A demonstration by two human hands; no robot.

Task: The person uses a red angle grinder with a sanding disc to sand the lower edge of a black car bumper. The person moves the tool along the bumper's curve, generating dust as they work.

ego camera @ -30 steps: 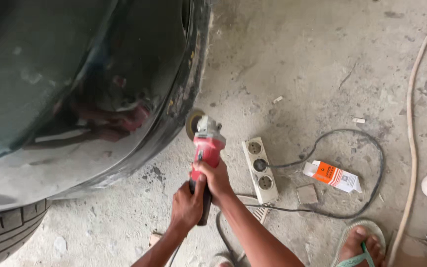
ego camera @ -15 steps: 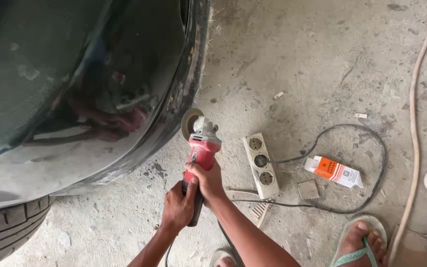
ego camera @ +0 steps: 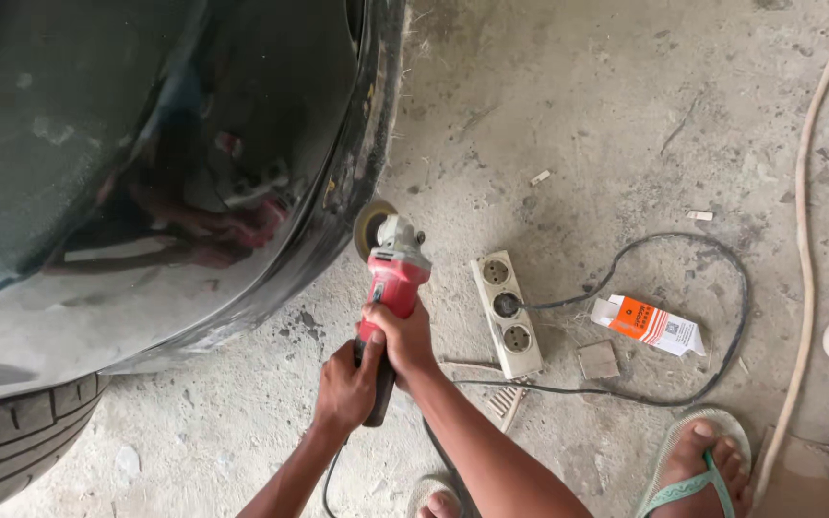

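Centre of frame: red angle grinder (ego camera: 390, 283) gripped by both hands, right hand (ego camera: 403, 338) clamped round the red body, left hand (ego camera: 345, 386) closed on the dark rear handle just below. Disc (ego camera: 370, 226) pressed at, or just beside, the lower edge of the dark car panel (ego camera: 146, 173) filling the upper left. Judged mid-job: edge near the disc looks scuffed and dull, rest of the rim still to be worked; exact extent unclear. Lying right of centre on the concrete floor (ego camera: 626, 105): white 3-socket power strip (ego camera: 508, 314), black cable (ego camera: 722, 288), orange-and-white box (ego camera: 649, 324). Tyre (ego camera: 11, 441) at lower left.
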